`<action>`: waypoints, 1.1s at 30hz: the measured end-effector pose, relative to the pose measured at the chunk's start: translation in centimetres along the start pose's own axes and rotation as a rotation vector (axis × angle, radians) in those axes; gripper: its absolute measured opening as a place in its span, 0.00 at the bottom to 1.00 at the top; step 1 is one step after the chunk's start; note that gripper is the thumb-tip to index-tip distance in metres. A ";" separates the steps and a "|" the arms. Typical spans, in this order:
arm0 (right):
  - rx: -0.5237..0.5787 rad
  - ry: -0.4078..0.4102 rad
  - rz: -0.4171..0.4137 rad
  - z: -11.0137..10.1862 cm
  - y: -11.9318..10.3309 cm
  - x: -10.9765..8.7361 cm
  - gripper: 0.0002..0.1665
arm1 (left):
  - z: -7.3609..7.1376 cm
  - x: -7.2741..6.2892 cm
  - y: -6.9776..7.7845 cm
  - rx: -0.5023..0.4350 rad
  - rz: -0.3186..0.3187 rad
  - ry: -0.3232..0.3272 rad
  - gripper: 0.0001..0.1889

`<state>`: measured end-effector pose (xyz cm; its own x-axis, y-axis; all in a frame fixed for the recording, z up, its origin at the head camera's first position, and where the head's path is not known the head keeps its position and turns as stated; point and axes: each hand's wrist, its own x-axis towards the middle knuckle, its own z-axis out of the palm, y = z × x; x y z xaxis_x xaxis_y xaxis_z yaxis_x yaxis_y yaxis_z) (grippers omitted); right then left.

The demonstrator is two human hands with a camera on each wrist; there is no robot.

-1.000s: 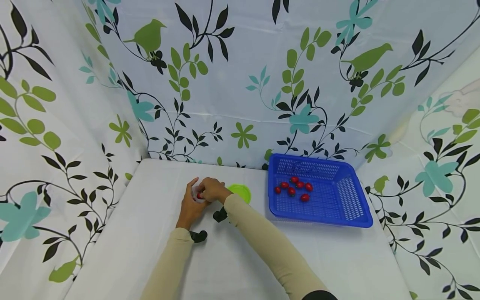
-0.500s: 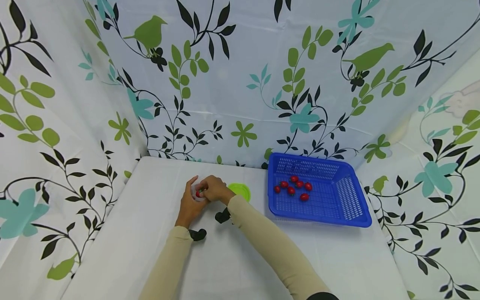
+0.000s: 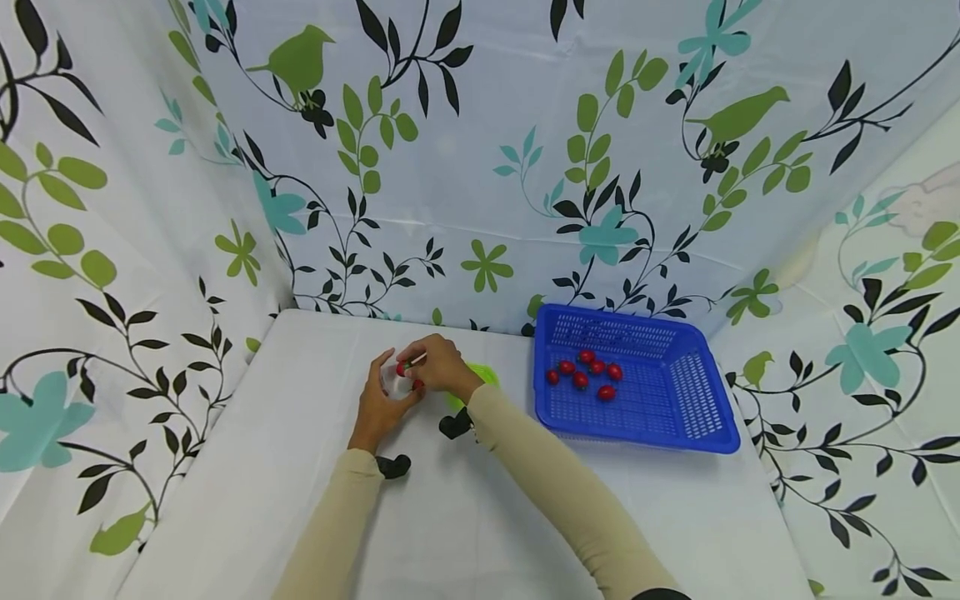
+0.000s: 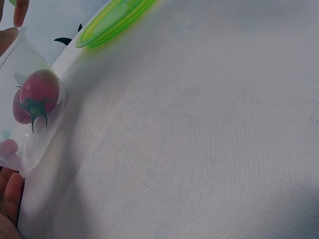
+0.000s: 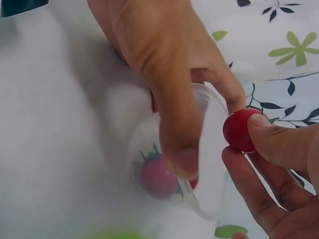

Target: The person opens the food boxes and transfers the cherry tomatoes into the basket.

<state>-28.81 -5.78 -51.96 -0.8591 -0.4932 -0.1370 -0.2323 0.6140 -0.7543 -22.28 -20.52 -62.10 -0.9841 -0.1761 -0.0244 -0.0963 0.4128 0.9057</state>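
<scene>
My left hand (image 3: 380, 410) grips a clear plastic tub (image 5: 212, 154), its thumb hooked over the rim in the right wrist view. The tub is tilted, with its mouth toward the right hand. Cherry tomatoes (image 4: 40, 92) with green stems show through its wall. Just outside the mouth, my right hand (image 3: 444, 368) pinches one red cherry tomato (image 5: 240, 130) between thumb and fingers. A bright green lid (image 4: 117, 22) lies on the table beside the tub, partly hidden behind the right wrist in the head view.
A blue plastic basket (image 3: 637, 433) stands at the right of the white table (image 3: 465, 517), with several cherry tomatoes (image 3: 605, 392) in its left half. Patterned curtains (image 3: 450, 167) rise behind the table and at both sides.
Earlier the right hand's fingers reached into the tub; now they are out at its rim with a tomato. The right hand has shifted slightly right, covering more of the green lid.
</scene>
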 end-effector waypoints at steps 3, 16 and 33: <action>0.035 0.012 -0.013 -0.8 0.0 -0.2 0.16 | -0.1 0.1 0.2 -0.009 0.000 0.002 0.53; 0.054 0.062 -0.031 -3.4 0.8 -1.1 0.18 | 0.0 0.3 0.3 -0.039 0.004 -0.007 0.53; 0.098 0.098 -0.018 -8.0 2.2 -3.9 0.17 | -0.2 -0.3 0.4 -0.049 -0.004 -0.013 0.54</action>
<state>-29.59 2.45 -48.01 -0.8968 -0.4379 -0.0634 -0.2062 0.5403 -0.8158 -21.99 -20.48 -61.68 -0.9856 -0.1656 -0.0331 -0.0928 0.3674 0.9254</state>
